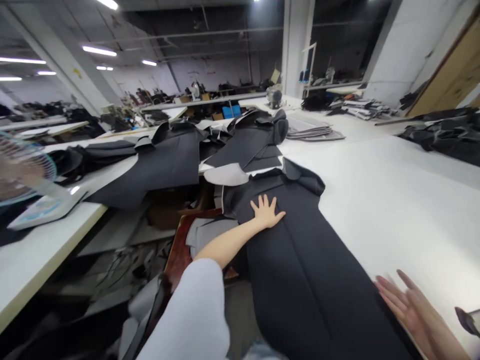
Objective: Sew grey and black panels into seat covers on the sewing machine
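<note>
Black fabric panel (307,280): solid colour, no pattern, with a darker seam line seen down the middle. Plain grey is shown on the fabric pieces (210,235) beside it. White is seen on the table top (378,210). Left sleeve (187,315) is pale grey-white. Board (178,255) is reddish brown, wood-grained. Distant bins (231,111) are blue. Fan guard (32,167) is light blue.

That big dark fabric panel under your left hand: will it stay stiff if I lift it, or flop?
The dark fabric panel will probably flop rather than hold its shape, since its far end lies in soft folds. It looks thick, so it may be fairly heavy for cloth. Its matte surface, pressed flat by the left hand, seems unlikely to be very slippery.
</note>
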A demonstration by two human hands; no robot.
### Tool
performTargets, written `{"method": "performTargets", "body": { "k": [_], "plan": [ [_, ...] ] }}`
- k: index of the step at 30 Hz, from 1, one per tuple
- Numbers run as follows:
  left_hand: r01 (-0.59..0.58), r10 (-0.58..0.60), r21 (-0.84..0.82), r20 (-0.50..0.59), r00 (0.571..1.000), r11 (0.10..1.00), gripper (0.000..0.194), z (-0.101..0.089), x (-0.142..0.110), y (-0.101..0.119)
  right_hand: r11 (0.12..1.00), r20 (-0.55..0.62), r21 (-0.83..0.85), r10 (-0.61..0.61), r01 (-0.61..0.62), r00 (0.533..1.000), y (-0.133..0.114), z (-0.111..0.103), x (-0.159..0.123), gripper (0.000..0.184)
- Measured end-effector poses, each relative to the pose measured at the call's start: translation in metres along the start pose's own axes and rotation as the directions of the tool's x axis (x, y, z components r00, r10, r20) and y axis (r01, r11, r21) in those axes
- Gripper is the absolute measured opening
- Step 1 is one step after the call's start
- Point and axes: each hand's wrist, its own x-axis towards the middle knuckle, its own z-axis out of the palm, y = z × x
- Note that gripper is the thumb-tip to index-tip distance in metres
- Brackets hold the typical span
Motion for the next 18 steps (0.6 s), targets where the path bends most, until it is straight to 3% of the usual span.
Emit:
{"method": "performTargets", "body": {
  "k": [2,4,7,9,10,11,13,14,16,17,18],
  "plan": [
    [0.06,-0.056,0.044,-0.075,0.996,0.997,0.083,0.017,0.007,0.01,0.977,0.115,0.122,0.158,-0.172,0.981,-0.015,0.01,-0.011,0.079],
    [0.012,-0.005,0.055,-0.116,0.993,0.998,0.085,0.038,0.016,0.033,0.961,0.159,0.089,0.248,-0.264,0.956,-0.025,0.023,-0.029,0.086],
    [-0.054,0.059,0.042,-0.132,0.989,0.998,0.09,0.065,0.032,0.081,0.965,-0.001,-0.071,0.254,-0.253,0.967,-0.02,0.048,-0.068,0.086],
    [-0.211,0.212,0.027,-0.13,0.969,0.977,0.089,0.08,0.041,0.118,0.952,-0.152,-0.183,0.218,-0.244,0.964,-0.008,0.072,-0.097,0.086],
    [-0.287,0.286,0.007,-0.11,0.952,0.958,0.089,0.087,0.044,0.138,0.951,-0.153,-0.219,0.186,-0.217,0.971,-0.002,0.086,-0.109,0.084],
    [-0.349,0.346,-0.017,-0.101,0.933,0.937,0.088,0.095,0.047,0.157,0.961,-0.093,-0.225,0.145,-0.163,0.985,0.003,0.102,-0.119,0.08],
    [-0.445,0.441,-0.054,-0.063,0.895,0.894,0.085,0.108,0.051,0.188,0.986,0.192,-0.168,0.023,0.01,0.981,0.003,0.134,-0.13,0.072],
    [-0.48,0.478,-0.06,-0.046,0.877,0.875,0.083,0.113,0.053,0.199,0.987,0.362,-0.128,-0.043,0.096,0.931,0.0,0.147,-0.131,0.068],
    [-0.538,0.537,-0.043,-0.033,0.843,0.842,0.079,0.119,0.05,0.21,0.976,0.618,-0.063,-0.127,0.21,0.776,-0.009,0.162,-0.128,0.059],
    [-0.567,0.565,-0.022,-0.049,0.823,0.824,0.077,0.119,0.045,0.21,0.972,0.673,-0.061,-0.129,0.228,0.728,-0.011,0.162,-0.124,0.056],
    [-0.589,0.588,0.003,-0.074,0.806,0.808,0.074,0.118,0.037,0.207,0.971,0.681,-0.082,-0.109,0.224,0.724,-0.009,0.158,-0.122,0.054]
  ]
}}
